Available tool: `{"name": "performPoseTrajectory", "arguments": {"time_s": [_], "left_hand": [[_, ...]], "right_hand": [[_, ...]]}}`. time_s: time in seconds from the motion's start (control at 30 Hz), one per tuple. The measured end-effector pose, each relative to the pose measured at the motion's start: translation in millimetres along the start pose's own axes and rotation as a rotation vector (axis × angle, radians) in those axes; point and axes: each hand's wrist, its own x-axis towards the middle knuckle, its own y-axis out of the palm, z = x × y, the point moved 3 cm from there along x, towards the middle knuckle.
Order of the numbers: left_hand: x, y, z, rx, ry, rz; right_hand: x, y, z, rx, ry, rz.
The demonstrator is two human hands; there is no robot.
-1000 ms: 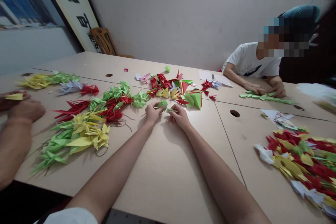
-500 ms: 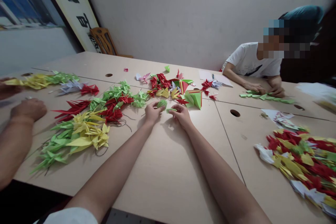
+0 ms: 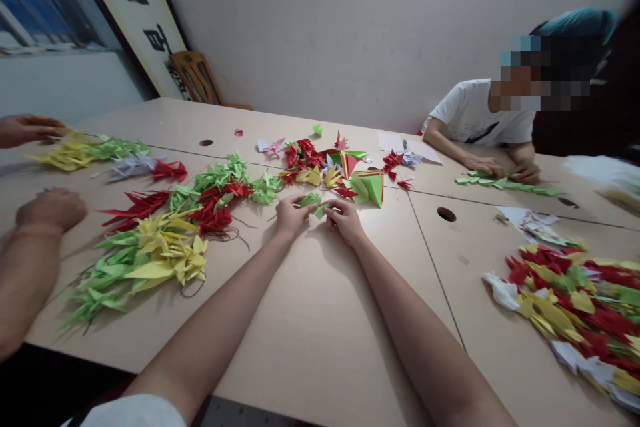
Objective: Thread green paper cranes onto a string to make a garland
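Observation:
Over the middle of the table, my left hand (image 3: pixel 292 216) is closed on a bunch of green folded paper (image 3: pixel 311 199). Close beside it, my right hand (image 3: pixel 346 219) pinches a small green folded paper piece (image 3: pixel 321 211), which meets or overlaps the bunch; fingers partly hide where they join. Just past my hands lie red paper cranes (image 3: pixel 306 155), yellow folded papers (image 3: pixel 309 176) and a green folded paper with red edges (image 3: pixel 367 188). Left of my left hand are green paper cranes (image 3: pixel 223 175) and red ones (image 3: pixel 215 217), with dark thread (image 3: pixel 235 233) trailing from them.
A yellow crane string (image 3: pixel 173 257) spreads at front left. Another person's hands (image 3: pixel 53 210) rest at the left edge. Across the table a person in a white shirt (image 3: pixel 480 110) handles green papers (image 3: pixel 510 185). A mixed-colour pile (image 3: pixel 580 300) lies right, near a table hole (image 3: pixel 447 214).
My right hand has moved slightly left, bringing its green piece up against the bunch in my left hand. At the far left, the other person's upper hand has lifted off the yellow cranes.

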Motion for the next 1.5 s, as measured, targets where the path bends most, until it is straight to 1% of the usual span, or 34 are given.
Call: {"name": "performPoseTrajectory", "arguments": {"time_s": [0.17,0.3,0.47,0.53,0.7,0.8,1.0,1.13,1.23,1.37,1.5], "left_hand": [[1,-0.6,4,0.006,-0.022,-0.012],[3,-0.2,6,0.006,-0.016,-0.008],[3,-0.3,5,-0.004,-0.003,-0.008],[3,-0.7,5,-0.014,-0.007,-0.020],[5,-1.8,8,-0.082,-0.067,-0.053],[6,-2.8,9,-0.109,-0.077,-0.079],[8,-5.3,10,-0.141,-0.051,-0.111],[8,-6.7,9,-0.138,-0.042,-0.137],[7,-6.9,8,-0.146,-0.048,-0.134],[7,-7.2,8,-0.135,-0.057,-0.132],[7,-7.0,8,-0.128,-0.053,-0.123]], "right_hand": [[3,-3,-3,0.019,-0.012,-0.087],[4,-6,-1,-0.037,-0.064,-0.130],[3,-9,6,-0.103,-0.176,-0.180],[4,-10,4,-0.145,-0.174,-0.199],[7,-10,-6,-0.106,-0.112,-0.192],[8,-10,-8,-0.099,-0.107,-0.193],[5,-8,-3,-0.241,-0.082,-0.152],[6,-9,-4,-0.316,-0.027,-0.165],[7,-10,-5,-0.288,-0.012,-0.152],[10,-9,-7,-0.171,-0.027,-0.117],[11,-10,-8,-0.142,-0.034,-0.133]]}}
